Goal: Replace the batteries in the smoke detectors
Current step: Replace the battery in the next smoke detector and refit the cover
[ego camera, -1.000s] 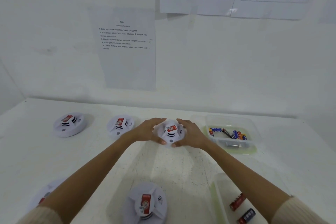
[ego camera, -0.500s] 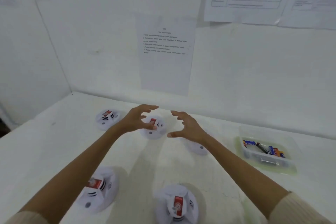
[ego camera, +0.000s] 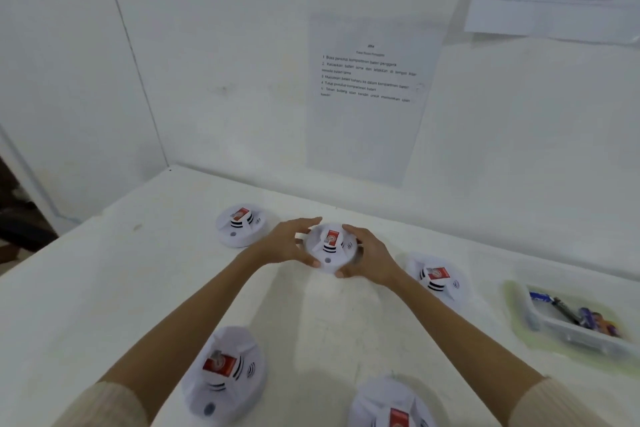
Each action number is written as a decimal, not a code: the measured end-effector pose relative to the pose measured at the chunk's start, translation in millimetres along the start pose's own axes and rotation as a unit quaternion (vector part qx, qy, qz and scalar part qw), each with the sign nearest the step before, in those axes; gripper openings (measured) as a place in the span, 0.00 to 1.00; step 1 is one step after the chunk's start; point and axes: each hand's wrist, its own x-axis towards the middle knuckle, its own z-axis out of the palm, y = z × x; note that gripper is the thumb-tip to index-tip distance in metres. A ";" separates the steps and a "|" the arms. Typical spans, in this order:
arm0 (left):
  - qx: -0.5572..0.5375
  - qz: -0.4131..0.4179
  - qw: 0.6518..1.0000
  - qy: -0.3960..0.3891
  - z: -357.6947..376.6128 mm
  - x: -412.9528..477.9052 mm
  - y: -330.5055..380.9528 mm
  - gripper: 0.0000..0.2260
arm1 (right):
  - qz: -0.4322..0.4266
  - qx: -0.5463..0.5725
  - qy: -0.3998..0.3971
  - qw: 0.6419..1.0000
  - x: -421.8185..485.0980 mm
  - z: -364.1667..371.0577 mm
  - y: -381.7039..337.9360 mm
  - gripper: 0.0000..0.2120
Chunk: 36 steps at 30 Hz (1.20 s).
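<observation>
Middle smoke detector (ego camera: 330, 248) is located near the back of the counter (ego camera: 104, 288), clamped from both sides: left hand (ego camera: 289, 243) curled on its left rim, right hand (ego camera: 369, 255) on its right rim. The grip is centred on the housing, with the red label (ego camera: 331, 237) left exposed between the hands. Batteries (ego camera: 588, 317) are held in a tray (ego camera: 581, 338) well apart to the right.

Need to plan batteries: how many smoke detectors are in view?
5: back-left detector, held detector between left hand and right hand, right detector, near-left detector, bottom-edge detector, cut off. Others may be out of frame.
</observation>
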 end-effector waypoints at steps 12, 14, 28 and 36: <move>0.111 0.051 0.992 -0.032 -4.6 7.2 3.4 0.50 | -0.041 0.187 0.016 0.981 -8.1 -7.4 -4.2 0.46; 0.041 0.046 0.998 -0.008 -8.5 4.3 5.2 0.43 | -0.027 0.227 0.042 0.973 -10.5 -8.6 -12.4 0.41; -0.093 0.117 0.988 0.050 -7.7 -7.6 36.7 0.45 | 0.130 0.541 0.005 0.831 -19.8 -27.0 -40.0 0.17; -0.048 0.192 0.976 0.088 -8.5 -14.1 45.4 0.46 | 0.088 0.455 0.049 0.885 -29.1 -32.6 -38.6 0.19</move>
